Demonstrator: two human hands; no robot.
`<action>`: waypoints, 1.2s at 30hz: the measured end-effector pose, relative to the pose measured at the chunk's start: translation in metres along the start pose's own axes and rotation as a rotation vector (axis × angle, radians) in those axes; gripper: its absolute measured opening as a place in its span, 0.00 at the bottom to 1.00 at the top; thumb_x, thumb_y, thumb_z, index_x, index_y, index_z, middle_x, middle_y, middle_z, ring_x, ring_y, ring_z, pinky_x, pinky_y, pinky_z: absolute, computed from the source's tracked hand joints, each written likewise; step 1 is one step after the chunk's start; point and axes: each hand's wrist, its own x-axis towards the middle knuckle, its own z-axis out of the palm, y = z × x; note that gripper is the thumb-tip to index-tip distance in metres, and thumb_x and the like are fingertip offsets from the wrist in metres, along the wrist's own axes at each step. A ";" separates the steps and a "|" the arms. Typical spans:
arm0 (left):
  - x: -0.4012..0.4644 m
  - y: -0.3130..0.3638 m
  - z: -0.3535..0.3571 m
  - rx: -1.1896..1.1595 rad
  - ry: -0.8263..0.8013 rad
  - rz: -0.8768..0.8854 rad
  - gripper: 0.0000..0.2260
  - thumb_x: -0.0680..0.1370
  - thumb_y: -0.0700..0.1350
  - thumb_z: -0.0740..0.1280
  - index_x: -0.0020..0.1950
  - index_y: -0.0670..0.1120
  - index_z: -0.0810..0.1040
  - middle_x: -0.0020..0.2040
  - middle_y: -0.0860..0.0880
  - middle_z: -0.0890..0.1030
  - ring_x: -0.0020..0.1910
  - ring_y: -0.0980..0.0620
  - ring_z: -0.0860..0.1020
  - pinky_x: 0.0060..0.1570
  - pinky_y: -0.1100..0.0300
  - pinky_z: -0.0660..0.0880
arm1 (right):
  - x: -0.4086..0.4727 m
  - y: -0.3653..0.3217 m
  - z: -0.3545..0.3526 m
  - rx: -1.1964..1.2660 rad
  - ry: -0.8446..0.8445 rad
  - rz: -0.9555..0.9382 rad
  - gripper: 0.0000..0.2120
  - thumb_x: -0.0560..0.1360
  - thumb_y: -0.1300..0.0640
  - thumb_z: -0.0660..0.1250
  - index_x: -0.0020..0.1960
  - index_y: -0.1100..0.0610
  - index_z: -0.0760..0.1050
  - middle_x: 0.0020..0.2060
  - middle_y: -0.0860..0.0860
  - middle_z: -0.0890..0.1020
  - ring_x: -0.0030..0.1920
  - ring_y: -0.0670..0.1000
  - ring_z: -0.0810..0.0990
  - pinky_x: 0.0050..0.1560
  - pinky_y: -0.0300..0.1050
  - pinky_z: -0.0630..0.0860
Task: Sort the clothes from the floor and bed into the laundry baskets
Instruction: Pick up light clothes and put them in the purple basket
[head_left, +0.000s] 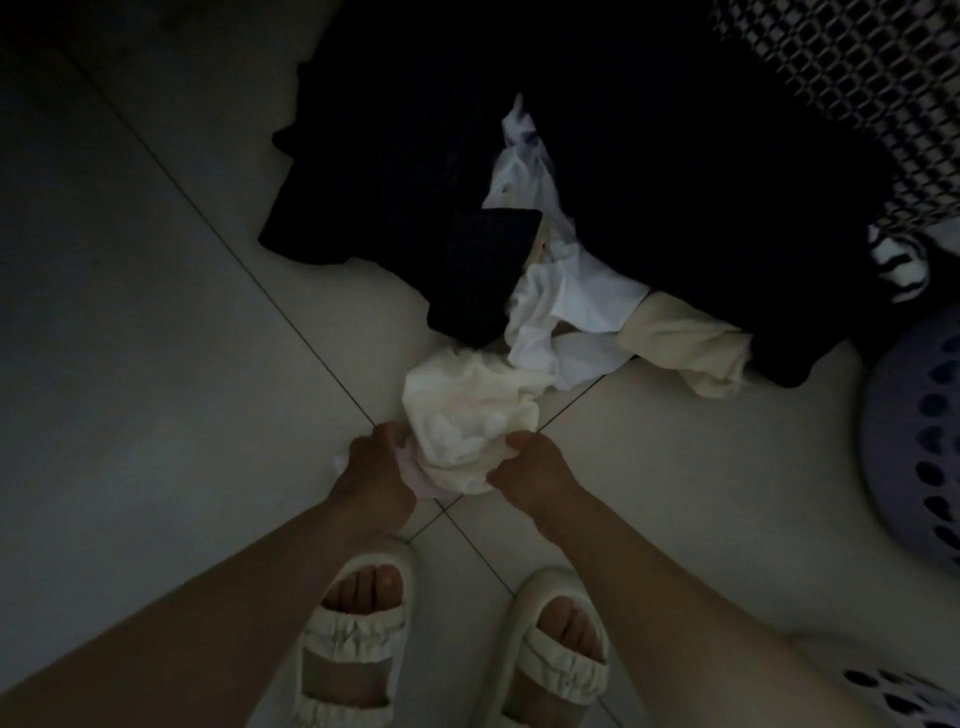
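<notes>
Bent low over a dim tiled floor (156, 364), both arms reaching down past two feet in pale ruched slippers (353, 639). Left hand (374, 467) and right hand (535, 467) each curled round an opposite edge of a crumpled cream garment (467, 415), fingers closed on the cloth and bunching it between them. Gripped from both sides, probably to gather the loose folds into one bundle, so nothing trails when lifted. A scrap of pinkish cloth showing under the left hand, perhaps part of the same piece; too dark to be sure.

Garment resting on the floor at the crossing of two tile joints, just in front of the feet, touching the near edge of a larger heap. Behind it, a white shirt (561, 312), twisted, and a beige piece (691, 348) beside that, both partly tucked under a broad spread of dark clothes (649, 182), navy or black. A striped black-and-white item (898, 265) at the heap's right edge. Light pieces nearest the feet, so likely being picked out first for a lights load.

A lavender laundry basket (914, 441) with perforated walls at the right edge, near the heap and within an arm's swing. Rim of a second perforated basket (893, 691) at the lower right corner. A chequered dark-and-light fabric (857, 78) in the upper right, possibly bed covering. Room poorly lit; floor smooth, pale, large square tiles with thin dark joints.
</notes>
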 end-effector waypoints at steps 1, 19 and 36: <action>0.001 -0.001 0.000 0.023 -0.010 -0.003 0.34 0.71 0.39 0.70 0.73 0.43 0.59 0.67 0.39 0.70 0.65 0.43 0.71 0.63 0.56 0.71 | -0.002 0.001 -0.003 0.015 0.031 -0.002 0.17 0.75 0.70 0.61 0.64 0.73 0.69 0.62 0.65 0.74 0.63 0.61 0.74 0.61 0.48 0.72; -0.143 0.080 -0.064 0.130 0.110 0.042 0.10 0.80 0.42 0.59 0.55 0.39 0.77 0.61 0.41 0.78 0.56 0.46 0.76 0.45 0.61 0.71 | -0.154 -0.046 -0.099 0.515 0.674 -0.012 0.20 0.73 0.72 0.58 0.63 0.61 0.69 0.51 0.58 0.78 0.52 0.55 0.77 0.48 0.39 0.70; -0.333 0.269 -0.065 0.456 0.027 0.346 0.18 0.79 0.39 0.59 0.69 0.44 0.66 0.63 0.42 0.76 0.62 0.44 0.76 0.59 0.53 0.75 | -0.343 -0.008 -0.250 0.631 1.002 0.111 0.20 0.73 0.72 0.57 0.60 0.56 0.74 0.58 0.58 0.78 0.59 0.58 0.75 0.58 0.45 0.69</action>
